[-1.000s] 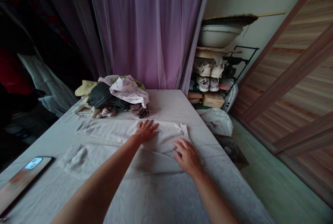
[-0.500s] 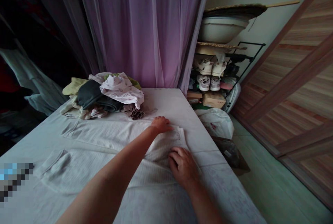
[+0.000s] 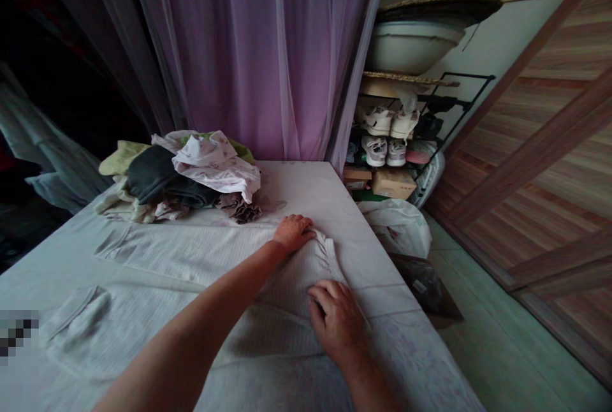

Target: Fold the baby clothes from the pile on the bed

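Note:
A pair of pale ribbed pants (image 3: 167,252) lies spread on the cloth-covered table, legs to the left and waistband to the right. My left hand (image 3: 292,232) is at the far edge near the waistband, its fingers closed on the fabric, which puckers beside them. Nearer to me, my right hand (image 3: 337,316) rests on the waist part with fingers bent and a gap between thumb and forefinger. My left forearm crosses over the pants and hides part of both legs.
A heap of crumpled clothes (image 3: 176,176) sits at the table's far left, before a purple curtain (image 3: 239,48). Beyond the right edge stand a shoe rack (image 3: 454,103) with shoes and a large basin (image 3: 414,48), a white plastic bag (image 3: 399,227) and a wooden door (image 3: 540,176).
The waistband by my left hand has gone from flat to puckered, and the left fingers have drawn closer together. My right hand has barely moved. The view has shifted slightly.

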Available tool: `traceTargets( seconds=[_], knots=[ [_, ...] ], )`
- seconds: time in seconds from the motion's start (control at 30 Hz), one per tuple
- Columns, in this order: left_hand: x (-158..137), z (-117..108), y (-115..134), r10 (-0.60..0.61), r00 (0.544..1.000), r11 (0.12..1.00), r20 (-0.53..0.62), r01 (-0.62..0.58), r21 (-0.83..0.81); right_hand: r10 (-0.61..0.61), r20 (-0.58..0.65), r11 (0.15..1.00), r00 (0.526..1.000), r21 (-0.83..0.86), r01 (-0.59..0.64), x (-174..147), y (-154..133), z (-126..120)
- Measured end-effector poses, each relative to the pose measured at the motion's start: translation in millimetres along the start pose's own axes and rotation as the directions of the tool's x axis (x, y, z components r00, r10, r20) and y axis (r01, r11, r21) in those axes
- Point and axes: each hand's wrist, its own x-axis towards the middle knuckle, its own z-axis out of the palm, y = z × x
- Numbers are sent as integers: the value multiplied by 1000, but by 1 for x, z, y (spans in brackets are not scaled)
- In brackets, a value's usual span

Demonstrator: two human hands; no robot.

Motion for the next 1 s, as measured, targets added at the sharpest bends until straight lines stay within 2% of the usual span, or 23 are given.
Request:
traceTargets(
  seconds=[0.13,0.2,0.33,0.47,0.53,0.63,0.8,0.9,1.0],
  knots=[
    [-46,-11,-29,144,987,990,-75,-144,16,-6,6,1000,1000,4,6,0,1,0],
    [-74,-18,-53,145,988,987,-53,-140,80,-12,1,1000,1000,10,12,0,2,0],
    [-118,-37,-108,-100,993,983,-61,108,148,-23,-17,1000,1000,5,23,-1,3,3],
    [-128,-61,-149,-250,967,944,-59,257,207,-28,-11,999,1000,-17,28,-1,4,4],
    [-122,-71,-157,-316,949,916,-18,310,254,-33,-8,999,999,-28,33,0,5,5],
    [-112,-80,-162,-349,936,899,35,324,295,-45,-16,998,999,-42,44,0,6,6],
    [-110,-75,-162,-361,932,891,-29,354,286,-61,-43,996,997,-71,57,-1,6,7],
    [-121,-70,-165,-338,938,906,-83,348,240,-70,-40,994,997,-81,66,-1,7,6],
    [-139,-73,-181,-330,938,912,-104,345,222,-81,-28,995,996,-63,79,1,10,6]
  ],
)
